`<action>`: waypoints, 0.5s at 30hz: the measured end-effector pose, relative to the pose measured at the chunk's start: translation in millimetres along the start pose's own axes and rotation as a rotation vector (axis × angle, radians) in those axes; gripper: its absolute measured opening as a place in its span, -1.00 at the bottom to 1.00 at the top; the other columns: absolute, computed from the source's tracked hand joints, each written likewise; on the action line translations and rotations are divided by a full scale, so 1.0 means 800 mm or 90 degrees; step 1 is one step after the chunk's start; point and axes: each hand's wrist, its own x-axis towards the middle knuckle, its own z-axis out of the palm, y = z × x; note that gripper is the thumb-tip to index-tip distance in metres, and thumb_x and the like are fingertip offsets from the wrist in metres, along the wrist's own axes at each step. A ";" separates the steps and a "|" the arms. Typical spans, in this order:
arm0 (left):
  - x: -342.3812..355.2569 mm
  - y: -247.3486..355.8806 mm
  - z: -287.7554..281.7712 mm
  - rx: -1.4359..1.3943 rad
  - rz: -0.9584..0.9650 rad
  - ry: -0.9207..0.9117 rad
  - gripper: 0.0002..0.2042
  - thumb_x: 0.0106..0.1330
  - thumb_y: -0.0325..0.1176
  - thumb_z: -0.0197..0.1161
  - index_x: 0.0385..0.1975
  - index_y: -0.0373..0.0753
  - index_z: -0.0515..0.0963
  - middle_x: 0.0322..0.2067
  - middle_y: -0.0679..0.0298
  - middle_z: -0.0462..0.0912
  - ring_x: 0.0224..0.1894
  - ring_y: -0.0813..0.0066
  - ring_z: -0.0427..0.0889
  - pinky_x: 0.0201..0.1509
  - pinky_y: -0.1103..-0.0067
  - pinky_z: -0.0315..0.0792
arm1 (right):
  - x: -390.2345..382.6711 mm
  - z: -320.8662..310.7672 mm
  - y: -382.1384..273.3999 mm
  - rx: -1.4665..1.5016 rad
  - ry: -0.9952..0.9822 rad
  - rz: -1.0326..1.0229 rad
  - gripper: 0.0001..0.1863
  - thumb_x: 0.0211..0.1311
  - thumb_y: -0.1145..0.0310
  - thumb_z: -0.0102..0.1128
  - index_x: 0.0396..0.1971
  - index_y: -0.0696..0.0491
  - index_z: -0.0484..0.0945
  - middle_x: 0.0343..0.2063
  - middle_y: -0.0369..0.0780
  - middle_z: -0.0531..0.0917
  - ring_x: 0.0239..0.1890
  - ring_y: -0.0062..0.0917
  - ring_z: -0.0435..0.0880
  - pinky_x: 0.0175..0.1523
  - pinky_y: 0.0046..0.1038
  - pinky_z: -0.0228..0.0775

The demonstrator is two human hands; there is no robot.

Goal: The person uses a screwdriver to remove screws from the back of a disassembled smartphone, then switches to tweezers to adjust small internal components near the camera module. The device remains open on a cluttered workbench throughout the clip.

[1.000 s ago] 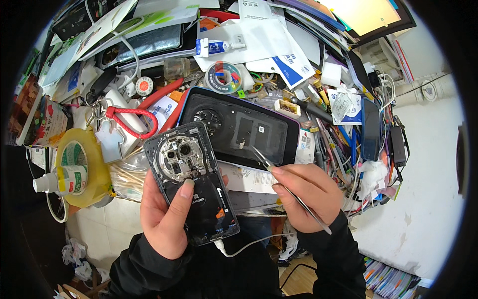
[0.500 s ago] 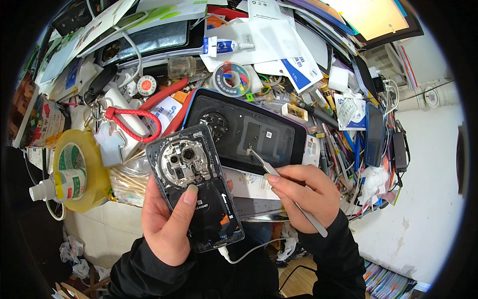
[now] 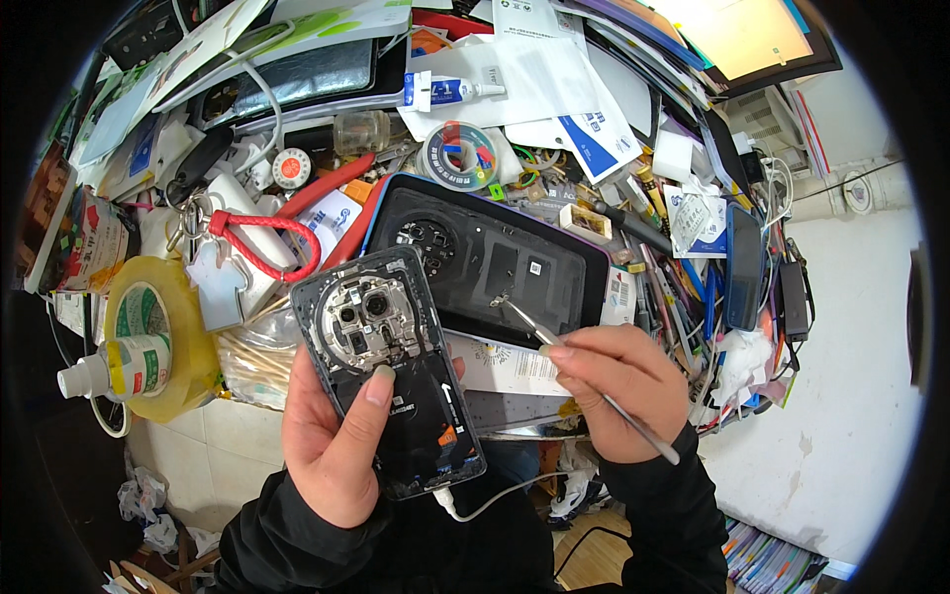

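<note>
Most fingers of the left hand (image 3: 341, 436) are hidden behind the opened smartphone (image 3: 421, 426), by which the lower-left corner of the back cover (image 3: 544, 312) is also covered. The metal piece (image 3: 499, 300) at the tips of the tweezers (image 3: 531, 324) is too small to be identified. Both black sleeves (image 3: 277, 535) are cut off by the lower edge.

Bright, fairly even indoor light, strongest at upper right, where flat cream-yellow sheet (image 3: 747, 45) glares, near white at its left. Pale sheen across glossy black rectangular panel (image 3: 307, 84). Shadows soft. Black fabric sleeves (image 3: 663, 505) sink dark, folds barely readable. Round fisheye view: corners black, straight edges bent. Middle sharp; tiny metallic piece (image 3: 499, 300) at tip of slim silver metal tweezers (image 3: 638, 426) too small to make out.
</note>
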 end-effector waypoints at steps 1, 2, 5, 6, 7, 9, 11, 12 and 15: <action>0.000 -0.001 0.000 0.019 0.002 0.010 -0.55 0.51 -0.56 0.03 0.36 -0.40 0.19 0.09 -0.13 0.62 0.08 0.03 0.72 0.16 0.25 0.64 | 0.001 -0.002 0.000 0.005 0.000 0.013 -0.64 0.10 0.66 0.43 -0.06 0.11 0.74 -0.18 -0.13 0.70 -0.28 -0.39 0.69 -0.22 -0.50 0.52; 0.000 -0.002 0.000 0.030 0.001 0.018 -0.54 0.50 -0.53 0.04 0.37 -0.39 0.18 0.09 -0.18 0.61 0.08 -0.04 0.71 0.15 0.21 0.65 | 0.002 -0.004 0.000 0.004 0.003 0.019 -0.66 0.12 0.65 0.43 -0.06 0.12 0.73 -0.17 -0.12 0.70 -0.26 -0.38 0.70 -0.19 -0.49 0.54; -0.001 -0.002 -0.001 0.039 -0.006 0.026 -0.52 0.50 -0.51 0.05 0.38 -0.39 0.17 0.09 -0.22 0.60 0.08 -0.11 0.71 0.14 0.16 0.65 | 0.004 -0.006 0.001 -0.006 -0.015 0.029 -0.68 0.15 0.64 0.42 -0.06 0.13 0.73 -0.16 -0.11 0.71 -0.21 -0.36 0.71 -0.14 -0.47 0.56; -0.001 -0.002 -0.001 0.039 -0.009 0.026 -0.52 0.50 -0.52 0.04 0.38 -0.38 0.17 0.10 -0.21 0.59 0.09 -0.11 0.70 0.14 0.16 0.64 | 0.004 -0.006 0.001 0.003 -0.014 0.021 -0.68 0.15 0.64 0.42 -0.06 0.13 0.73 -0.16 -0.11 0.71 -0.20 -0.35 0.72 -0.14 -0.47 0.56; -0.001 -0.002 -0.002 0.035 -0.009 0.022 -0.52 0.50 -0.52 0.04 0.39 -0.38 0.17 0.10 -0.21 0.59 0.09 -0.12 0.70 0.15 0.16 0.64 | 0.004 -0.006 0.001 0.001 -0.013 0.022 -0.68 0.15 0.64 0.42 -0.06 0.13 0.73 -0.16 -0.11 0.71 -0.20 -0.35 0.72 -0.13 -0.47 0.56; -0.001 -0.001 -0.002 0.016 -0.010 0.012 -0.52 0.50 -0.52 0.03 0.39 -0.38 0.16 0.10 -0.20 0.59 0.09 -0.12 0.70 0.15 0.15 0.64 | 0.004 -0.005 0.000 0.001 -0.009 0.030 -0.69 0.16 0.63 0.42 -0.07 0.13 0.73 -0.16 -0.10 0.71 -0.18 -0.34 0.72 -0.12 -0.46 0.56; 0.000 -0.001 -0.003 0.035 -0.009 0.009 -0.52 0.50 -0.52 0.03 0.39 -0.37 0.16 0.11 -0.20 0.59 0.09 -0.12 0.70 0.15 0.15 0.64 | 0.004 -0.005 -0.002 0.003 -0.001 0.033 -0.69 0.15 0.63 0.42 -0.07 0.13 0.73 -0.16 -0.09 0.72 -0.18 -0.33 0.73 -0.12 -0.46 0.56; 0.000 -0.001 -0.003 0.028 -0.013 0.007 -0.51 0.50 -0.52 0.03 0.40 -0.37 0.16 0.11 -0.19 0.59 0.09 -0.13 0.70 0.16 0.15 0.64 | 0.005 -0.006 -0.004 0.013 -0.002 0.049 -0.72 0.20 0.61 0.40 -0.06 0.15 0.72 -0.16 -0.09 0.72 -0.19 -0.34 0.73 -0.12 -0.46 0.57; 0.001 -0.001 -0.002 0.021 -0.009 0.002 -0.51 0.50 -0.52 0.03 0.40 -0.37 0.15 0.11 -0.20 0.59 0.09 -0.13 0.70 0.15 0.15 0.64 | 0.006 -0.009 -0.012 0.133 0.021 0.172 -0.78 0.35 0.53 0.31 -0.04 0.22 0.68 -0.18 -0.07 0.73 -0.22 -0.38 0.74 -0.11 -0.47 0.59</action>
